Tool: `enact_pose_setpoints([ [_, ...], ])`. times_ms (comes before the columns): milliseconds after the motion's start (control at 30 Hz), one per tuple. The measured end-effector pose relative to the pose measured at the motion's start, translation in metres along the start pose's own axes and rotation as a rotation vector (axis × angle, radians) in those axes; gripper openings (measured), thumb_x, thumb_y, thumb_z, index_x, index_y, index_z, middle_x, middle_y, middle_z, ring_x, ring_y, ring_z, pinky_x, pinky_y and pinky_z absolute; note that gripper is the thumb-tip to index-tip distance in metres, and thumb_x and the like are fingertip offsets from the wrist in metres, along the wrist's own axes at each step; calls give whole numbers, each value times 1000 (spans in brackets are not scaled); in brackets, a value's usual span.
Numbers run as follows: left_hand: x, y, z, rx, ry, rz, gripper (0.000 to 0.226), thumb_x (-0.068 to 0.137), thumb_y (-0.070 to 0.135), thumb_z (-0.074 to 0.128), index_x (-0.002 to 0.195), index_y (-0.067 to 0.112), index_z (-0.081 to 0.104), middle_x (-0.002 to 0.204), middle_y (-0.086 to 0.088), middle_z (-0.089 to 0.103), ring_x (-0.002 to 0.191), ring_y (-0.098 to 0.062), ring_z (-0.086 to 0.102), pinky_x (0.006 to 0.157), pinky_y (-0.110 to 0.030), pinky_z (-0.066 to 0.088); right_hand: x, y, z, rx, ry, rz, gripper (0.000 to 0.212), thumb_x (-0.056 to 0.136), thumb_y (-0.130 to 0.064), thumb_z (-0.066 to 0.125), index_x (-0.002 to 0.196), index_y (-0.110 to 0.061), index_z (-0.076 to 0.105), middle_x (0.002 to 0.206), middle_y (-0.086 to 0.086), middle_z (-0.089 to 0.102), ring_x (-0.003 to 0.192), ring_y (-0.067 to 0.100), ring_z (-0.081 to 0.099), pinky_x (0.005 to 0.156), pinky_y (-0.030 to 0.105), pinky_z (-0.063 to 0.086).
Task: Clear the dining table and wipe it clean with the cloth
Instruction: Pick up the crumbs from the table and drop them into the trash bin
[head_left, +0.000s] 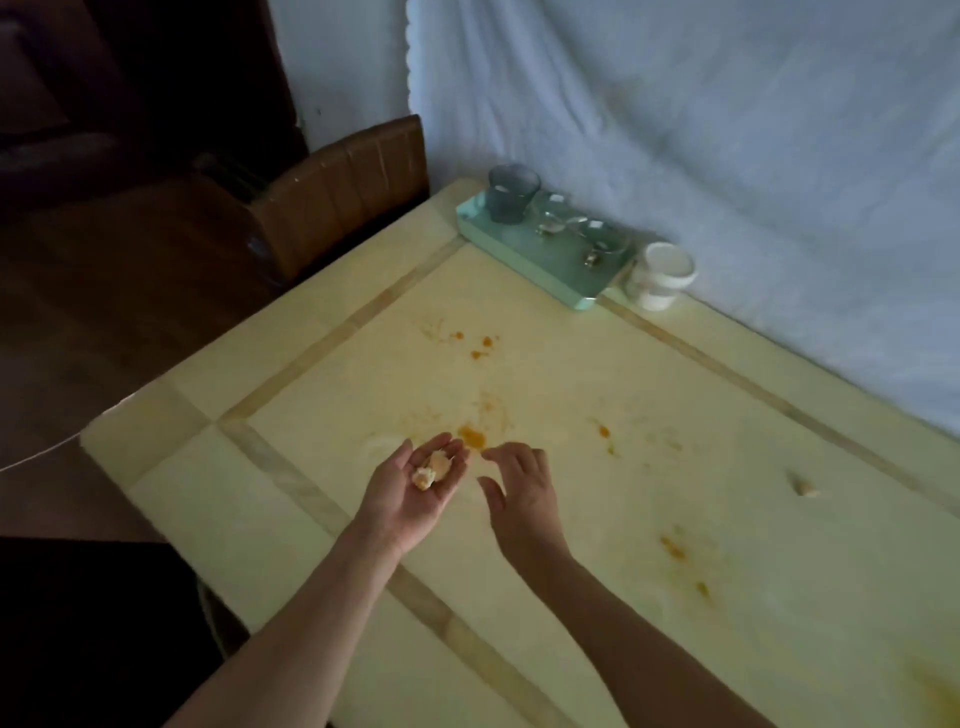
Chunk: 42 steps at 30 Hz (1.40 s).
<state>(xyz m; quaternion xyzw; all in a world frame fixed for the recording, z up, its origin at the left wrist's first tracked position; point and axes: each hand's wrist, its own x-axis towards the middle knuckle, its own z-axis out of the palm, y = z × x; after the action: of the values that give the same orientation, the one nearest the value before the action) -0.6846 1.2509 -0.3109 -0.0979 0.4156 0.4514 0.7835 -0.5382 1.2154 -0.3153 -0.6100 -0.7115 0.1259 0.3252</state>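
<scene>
Two blurred scraps (431, 469), lying on flat left hand (409, 501); right hand (521, 493) slack, empty

Only the arms show from where I stand. The left hand (415, 488) and right hand (519, 493) are bare. The left forearm (311, 613) and right forearm (639, 623) are bare too, uncovered from the wrists to the bottom edge of the view. The wrists are slim and the fingers (506, 451) smooth and fairly short. The dim light blurs the nails. Any clothing lies out of sight.
</scene>
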Motion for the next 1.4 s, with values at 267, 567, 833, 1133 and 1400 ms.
enact_pose_setpoints([
  [267,-22,-97,19,144,-72,-99,45,101,33,34,108,-4,60,97,-21,67,93,-31,64,84,-40,54,-98,61,-90,-113,61,276,24,78,0,64,102,-4,64,98,11,62,94,30,52,83,28,38],
  [567,-34,-168,11,271,-107,-182,46,101,33,33,102,-4,60,87,-21,69,77,-31,69,79,-38,54,-203,93,-133,-166,50,518,23,78,2,66,101,-1,65,98,14,64,97,33,52,82,34,43],
  [833,-32,-214,12,405,-128,-309,47,101,34,32,98,-4,59,79,-20,70,68,-29,70,73,-37,57,-253,100,-145,-181,42,696,23,81,-3,65,104,-2,65,101,12,63,101,30,51,84,33,41],
  [1133,-33,-265,11,597,-152,-477,46,101,34,33,96,-2,61,82,-19,70,75,-28,68,75,-35,56,-308,93,-161,-407,89,1099,32,85,-4,57,118,-6,56,119,14,52,105,32,45,82,43,46],
  [1400,-30,-298,8,717,-166,-568,45,100,34,35,100,-2,61,92,-21,67,87,-30,64,82,-36,53,-345,101,-155,-431,-16,1222,46,80,11,38,120,-6,51,123,14,45,107,31,42,87,37,40],
])
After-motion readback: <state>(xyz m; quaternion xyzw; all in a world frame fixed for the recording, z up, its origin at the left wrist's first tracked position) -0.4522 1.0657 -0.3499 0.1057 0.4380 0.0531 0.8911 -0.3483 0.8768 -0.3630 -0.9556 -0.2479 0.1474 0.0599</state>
